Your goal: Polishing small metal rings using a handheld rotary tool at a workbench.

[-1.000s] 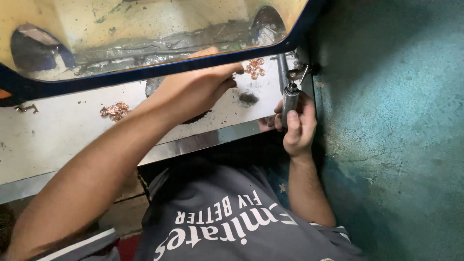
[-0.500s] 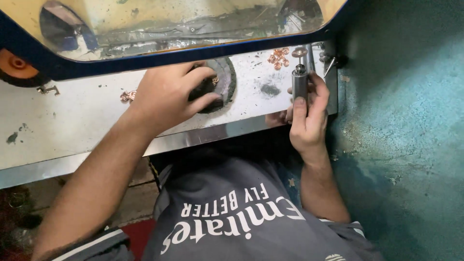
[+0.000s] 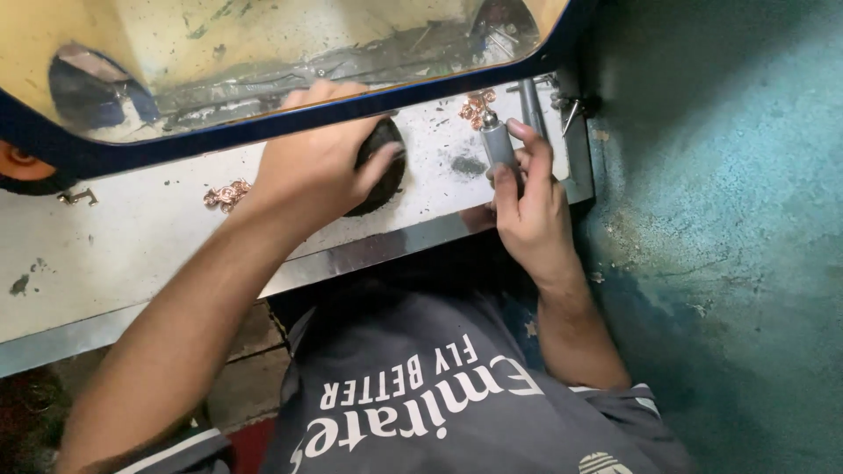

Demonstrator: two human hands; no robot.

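My left hand (image 3: 320,162) rests over a dark round pad (image 3: 379,167) on the pale metal bench top (image 3: 132,237), fingers curled around it, fingertips slipping under the blue-rimmed transparent hood (image 3: 263,53). My right hand (image 3: 527,206) grips a slim silver handpiece (image 3: 499,140), held roughly upright near the bench's right end. A small pile of copper-coloured pieces (image 3: 479,105) lies just beyond the handpiece tip. Another copper cluster (image 3: 226,193) sits left of my left wrist.
A teal painted wall (image 3: 729,219) runs close along the right. A metal rod and pointed bits (image 3: 562,101) stand at the bench's right corner. An orange wheel-like part (image 3: 18,162) shows at far left. The bench's steel front edge (image 3: 369,254) crosses above my grey shirt.
The view has shifted, so the bench sits lower in frame. My left hand stays on the dark pad; my right hand still holds the handpiece, now closer to the copper pile.
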